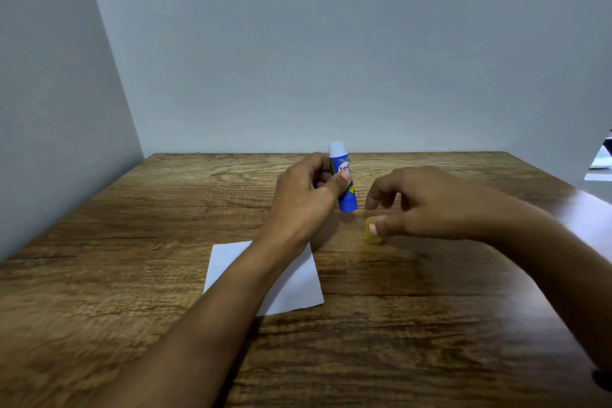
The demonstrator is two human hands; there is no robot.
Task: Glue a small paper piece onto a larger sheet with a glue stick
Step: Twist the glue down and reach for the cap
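My left hand [303,199] grips a blue glue stick [344,187] and holds it nearly upright above the table, its white uncapped top pointing up. The stick's yellow cap [372,237] rests on the wooden table [132,275] just to the right. My right hand [430,205] hovers over the cap with its fingers apart and curled, and the thumb tip touches the cap's front. A white paper sheet [298,285] lies flat nearer to me, partly hidden under my left forearm. I see only one sheet.
Grey walls close off the table's far edge and left side. At the far right, beyond the table's right edge, a white and dark object [601,162] shows partly. A dark object [604,379] is cut off at the frame's right edge.
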